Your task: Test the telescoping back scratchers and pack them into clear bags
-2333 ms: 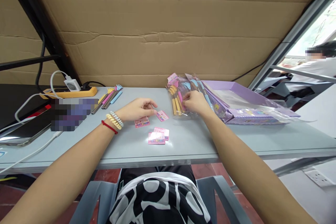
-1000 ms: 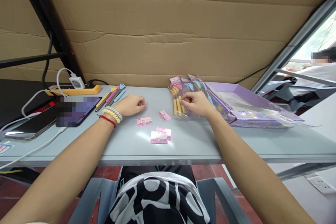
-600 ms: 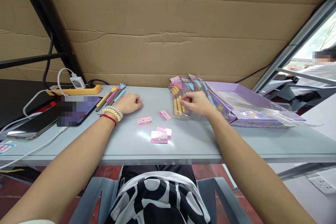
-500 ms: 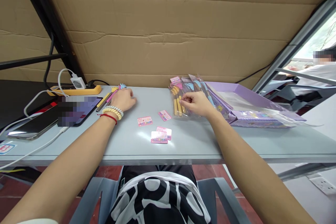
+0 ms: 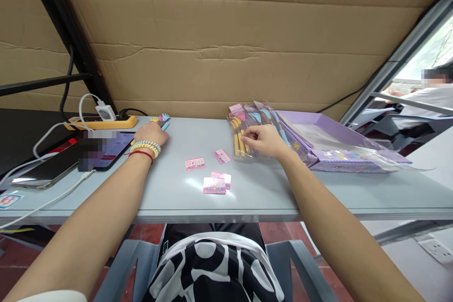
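Observation:
My left hand [image 5: 150,134] lies over a small bunch of slim sticks with hand-shaped tops [image 5: 165,118], at the back left of the desk. Its fingers point away and are hidden, so I cannot see whether they grip the sticks. A blue stick end [image 5: 165,126] shows beside the knuckles. My right hand [image 5: 262,140] rests at the clear plastic bags, its fingers curled in and closed; anything inside them is hidden. Near its fingertips are several yellow sticks [image 5: 236,144] in a bag. Blue hand-shaped tops [image 5: 266,114] show in the bags behind.
Pink printed cards [image 5: 195,163] lie mid-desk, two overlapping [image 5: 214,186]. On the right stands an open purple box [image 5: 348,159] with clear wrapping. Phones [image 5: 49,165], white cables and a yellow power strip [image 5: 122,122] occupy the left. Cardboard [image 5: 226,75] rises behind. Another person sits far right.
My left hand has moved left over the sticks, covering their shafts and uncovering the blue end. My right hand stays at the bags, almost still.

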The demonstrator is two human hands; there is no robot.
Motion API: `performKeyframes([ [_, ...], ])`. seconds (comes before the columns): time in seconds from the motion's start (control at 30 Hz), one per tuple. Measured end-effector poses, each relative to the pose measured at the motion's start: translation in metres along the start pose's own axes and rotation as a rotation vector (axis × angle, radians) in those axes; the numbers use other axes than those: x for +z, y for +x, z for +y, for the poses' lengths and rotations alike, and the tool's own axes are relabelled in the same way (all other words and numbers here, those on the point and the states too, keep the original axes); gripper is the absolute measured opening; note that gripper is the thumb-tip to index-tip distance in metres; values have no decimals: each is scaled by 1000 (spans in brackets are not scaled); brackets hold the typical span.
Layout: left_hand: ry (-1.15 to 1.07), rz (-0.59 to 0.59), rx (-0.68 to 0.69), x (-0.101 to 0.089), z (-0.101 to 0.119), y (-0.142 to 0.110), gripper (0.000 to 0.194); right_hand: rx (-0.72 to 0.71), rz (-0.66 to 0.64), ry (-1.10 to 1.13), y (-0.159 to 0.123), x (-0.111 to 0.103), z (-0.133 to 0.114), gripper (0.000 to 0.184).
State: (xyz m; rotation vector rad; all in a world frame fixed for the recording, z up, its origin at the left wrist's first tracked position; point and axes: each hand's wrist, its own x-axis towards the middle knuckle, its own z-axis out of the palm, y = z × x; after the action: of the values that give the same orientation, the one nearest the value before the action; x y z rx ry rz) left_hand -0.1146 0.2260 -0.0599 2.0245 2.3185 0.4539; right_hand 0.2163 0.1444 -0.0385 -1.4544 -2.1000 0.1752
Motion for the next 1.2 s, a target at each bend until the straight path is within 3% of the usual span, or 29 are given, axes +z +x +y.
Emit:
performKeyframes([
  [0.1,37,29,-135,-1,2,-1,55,0,-8,-9,0,0,0,24],
  [0.2,66,10,-161,-3,3,-2,52,0,-13,-14,0,0,0,24],
  [0.73,116,-66,-31,-14,9,-11,43,-7,-23,0,0,0,-3,22],
  [1.03,125,-168,20,-13,11,-9,51,-6,-28,-8,-1,0,-5,21],
  [1.2,143,-156,47,-12,14,-11,49,-20,-27,-17,-1,1,-3,21],
])
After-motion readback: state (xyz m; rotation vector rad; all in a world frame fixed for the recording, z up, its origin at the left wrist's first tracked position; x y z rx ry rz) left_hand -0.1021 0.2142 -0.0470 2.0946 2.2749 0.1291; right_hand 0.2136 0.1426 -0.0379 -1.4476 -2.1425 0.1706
